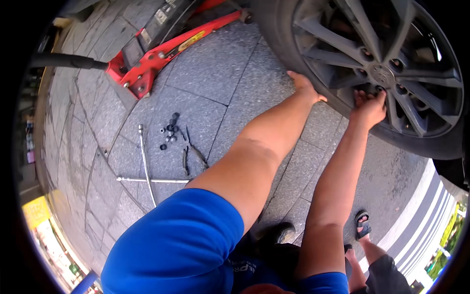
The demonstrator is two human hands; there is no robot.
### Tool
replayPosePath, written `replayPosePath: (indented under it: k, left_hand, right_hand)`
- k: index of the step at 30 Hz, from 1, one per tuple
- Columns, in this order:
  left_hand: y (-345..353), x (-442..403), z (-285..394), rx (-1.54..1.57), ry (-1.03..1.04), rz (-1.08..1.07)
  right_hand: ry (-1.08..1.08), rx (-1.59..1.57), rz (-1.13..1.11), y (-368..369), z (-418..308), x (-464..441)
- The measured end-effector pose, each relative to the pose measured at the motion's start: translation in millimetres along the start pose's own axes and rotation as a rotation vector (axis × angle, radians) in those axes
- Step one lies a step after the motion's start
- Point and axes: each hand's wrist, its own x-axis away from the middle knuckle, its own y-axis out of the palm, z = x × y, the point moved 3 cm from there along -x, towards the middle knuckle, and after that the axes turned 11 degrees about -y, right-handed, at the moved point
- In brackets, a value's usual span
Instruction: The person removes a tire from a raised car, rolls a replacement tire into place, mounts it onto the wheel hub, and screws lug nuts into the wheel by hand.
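Observation:
A car wheel with a grey multi-spoke alloy rim point(338, 41) and a black tyre point(281, 44) fills the upper right. My left hand point(307, 89) rests against the tyre's lower left side, thumb stretched out and apart from the fingers. At the wheel's hub, just below the centre cap point(382, 74), is my right hand point(370, 109). Its fingers are bent together at one of the lug holes; whatever is between the fingertips is too small to make out. Dark lug holes point(401, 89) ring the cap.
On the paving lie a crossed lug wrench point(145, 161), several small nuts or caps point(171, 130) and dark-handled pliers point(198, 156). A red floor jack point(161, 56) with a black handle point(73, 61) stands upper left. Another person's sandalled foot point(363, 225) is at lower right, near the striped crossing point(416, 225).

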Motion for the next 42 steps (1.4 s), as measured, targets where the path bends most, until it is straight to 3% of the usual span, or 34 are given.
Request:
replayPosePath:
  k: [3, 4, 5, 7, 11, 13, 17, 19, 20, 22, 23, 24, 25, 26, 28, 29, 31, 34, 36, 42]
  left_hand:
    - [0, 1, 0, 0.029, 0.025, 0.019]
    - [1, -1, 0, 0.030, 0.037, 0.042]
    - [-1, -5, 0, 0.044, 0.045, 0.039]
    - [-5, -19, 2, -0.007, 0.037, -0.030]
    - [-18, -50, 6, -0.065, -0.028, 0.027]
    - [-18, -30, 18, -0.163, -0.037, 0.116]
    - [-34, 2, 72, -1.115, -0.094, 0.312]
    - [-39, 48, 109, -1.747, -0.036, 0.409]
    - [-30, 62, 139, -2.189, 0.080, 0.405]
    - [-27, 90, 195, -2.531, 0.277, 0.670]
    - [-37, 91, 233, -2.753, 0.616, 0.549]
    - [-45, 109, 264, -2.948, 0.797, 0.420]
    - [-61, 158, 277, -2.786, 0.971, 0.365]
    - [-85, 190, 292, -2.681, 1.015, 0.433]
    - [-157, 245, 320, -2.503, 0.997, 0.708]
    - [-196, 272, 316, -2.288, 1.188, 0.773]
    - [-273, 304, 316, -2.082, 1.157, 1.127]
    - [-347, 314, 273, -2.033, 1.205, 1.201]
    - [-360, 305, 239, -2.271, 1.235, 1.166]
    - [-373, 297, 246, -2.226, 1.300, 1.151]
  right_hand:
    - [-0.171, 0.042, -0.013, -11, 16, 3]
    - [-0.227, 0.327, -0.022, -19, 23, 6]
    - [-0.225, 0.326, -0.039, -29, 43, 9]
    - [-0.282, 0.756, -0.320, -47, 94, 10]
    - [-0.477, 0.653, -0.591, -50, 134, 17]
    - [-0.545, 0.876, -0.657, -46, 123, 15]
    - [-0.671, 0.935, -0.687, -46, 123, 13]
    - [-0.566, 0.930, -0.733, -48, 117, 12]
    - [-0.545, 0.905, -0.755, -53, 122, 7]
    - [-0.594, 0.940, -0.764, -56, 122, 7]
    - [-0.628, 0.930, -0.759, -58, 125, 4]
    - [-0.601, 0.947, -0.781, -57, 122, 3]
    - [-0.576, 0.962, -0.809, -59, 119, 6]
    - [-0.560, 0.969, -0.804, -66, 120, 10]
    - [-0.577, 0.891, -0.803, -59, 117, 10]
    - [-0.594, 0.872, -0.812, -53, 119, 7]
    - [-0.550, 0.882, -0.771, -61, 129, 1]
    - [-0.542, 0.869, -0.748, -59, 127, 3]
    - [-0.536, 0.874, -0.735, -61, 131, -2]
    - [-0.543, 0.844, -0.699, -60, 135, -1]
